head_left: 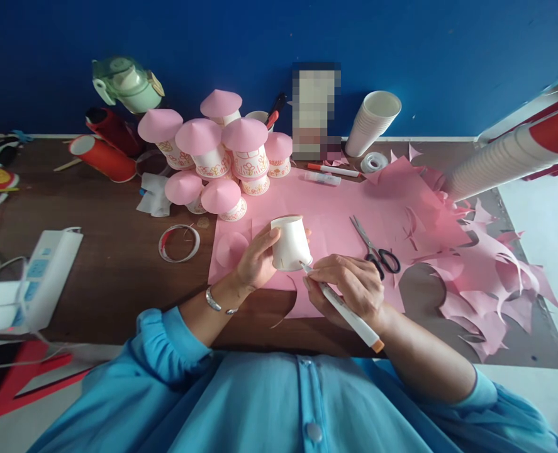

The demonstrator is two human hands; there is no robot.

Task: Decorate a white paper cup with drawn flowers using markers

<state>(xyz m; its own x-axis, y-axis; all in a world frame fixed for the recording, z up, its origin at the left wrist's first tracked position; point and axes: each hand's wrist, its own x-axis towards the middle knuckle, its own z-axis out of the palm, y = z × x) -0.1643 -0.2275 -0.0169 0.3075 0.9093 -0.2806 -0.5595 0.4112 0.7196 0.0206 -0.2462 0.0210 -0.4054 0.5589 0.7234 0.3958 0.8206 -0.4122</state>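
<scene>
My left hand [258, 253] grips a white paper cup [292, 242] from its left side, wide end toward me. A short mark shows low on the cup's wall. My right hand [347, 283] is closed round a white marker [349, 318] with an orange end, and its tip is at the cup's lower right edge; whether it touches I cannot tell. Beneath both hands lies a pink paper sheet [279, 195]. Black-handled scissors [375, 248] rest on it to the right, and a pink paper cone [232, 250] lies left of my left hand.
Decorated cups with pink cone tops [198, 138] stand grouped behind. Stacked white cups [373, 123] stand near the blue wall, another long stack [496, 160] at right. Pink paper scraps [491, 283] spread over the right side. A tape roll [179, 243] and power strip [52, 270] lie left.
</scene>
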